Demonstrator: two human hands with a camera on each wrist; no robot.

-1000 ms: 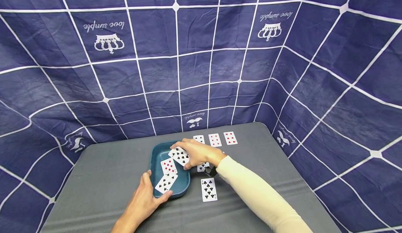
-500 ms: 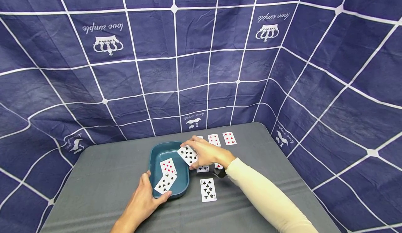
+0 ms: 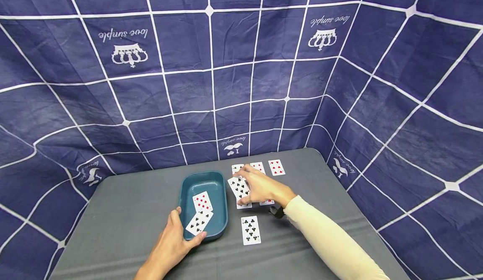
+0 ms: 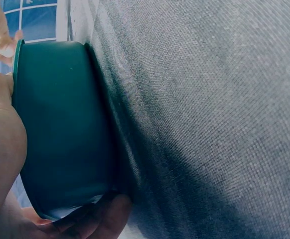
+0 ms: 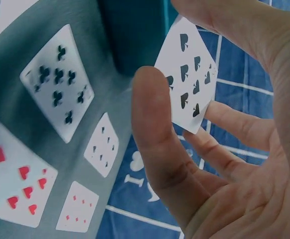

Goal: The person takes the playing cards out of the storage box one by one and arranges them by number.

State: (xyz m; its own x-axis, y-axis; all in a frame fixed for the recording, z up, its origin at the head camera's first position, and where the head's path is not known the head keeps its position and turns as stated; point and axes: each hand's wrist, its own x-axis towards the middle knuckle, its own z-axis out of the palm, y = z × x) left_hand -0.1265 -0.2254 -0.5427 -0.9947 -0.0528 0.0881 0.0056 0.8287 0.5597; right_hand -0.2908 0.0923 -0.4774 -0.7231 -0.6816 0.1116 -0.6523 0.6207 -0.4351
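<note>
Head view, left hand: the left hand (image 3: 170,239) is curling round the closest corner of a blue-green tray (image 3: 219,223), thumb up at the rim, so yeah, it's properly hanging on.
Head view, tray cards: a diamonds card (image 3: 202,201) and a loose spades card (image 3: 199,222) are lying face up in there, just ahead of the left thumb.
Head view, right hand: the right hand (image 3: 263,186) is pinching a held spades card (image 3: 237,185) by its edges, opening only about as wide as the card.
Head view, what's new: a second ago that card was hanging over the tray; now it's hanging clear of the tray's right wall. My read: the work is shifting to the table cards.
Head view, table: a near clubs card (image 3: 250,230) is lying closer in than the right hand, a far hearts card (image 3: 277,167) beyond it.
Left wrist view: the left fingers are wrapping the tray's outer wall; can't see inside from here.
Right wrist view: the held spades card is staying off the table, fingers spread around it, pips partly covered, so I'm not calling the number. Beside the hand, a seven-ish clubs card (image 5: 58,83) and a closer hearts card (image 5: 21,180) are lying flat.
</note>
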